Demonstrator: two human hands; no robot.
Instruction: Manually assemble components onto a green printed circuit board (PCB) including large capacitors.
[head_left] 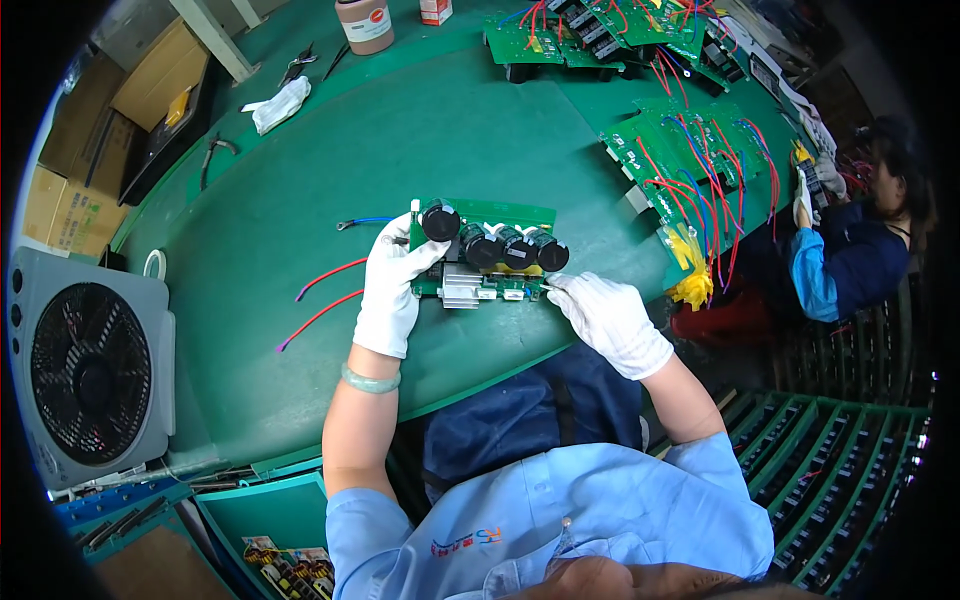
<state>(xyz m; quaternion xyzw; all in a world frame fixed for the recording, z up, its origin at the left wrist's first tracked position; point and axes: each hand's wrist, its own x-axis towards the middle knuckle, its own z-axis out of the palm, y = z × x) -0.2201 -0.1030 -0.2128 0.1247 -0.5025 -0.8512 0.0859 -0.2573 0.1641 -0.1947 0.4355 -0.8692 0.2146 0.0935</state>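
Observation:
A green circuit board (525, 213) with several black round capacitors (517, 248) and a silver finned heat sink (461, 287) is held over the green mat. My left hand (388, 285), in a white glove, is closed round the board's left edge, thumb on top beside a capacitor. Red wires (325, 277) and a blue wire (368, 221) stick out to the left of it. My right hand (612, 318), gloved too, has its fingers pinched together at the board's lower right corner; whether they grip the corner or something small there is hard to see.
More wired circuit boards (690, 165) lie at the right and far right. A grey fan (92, 365) stands at left. Pliers (215, 160), a white glove (277, 105) and a jar (366, 25) lie farther back. A co-worker (850, 240) sits at right.

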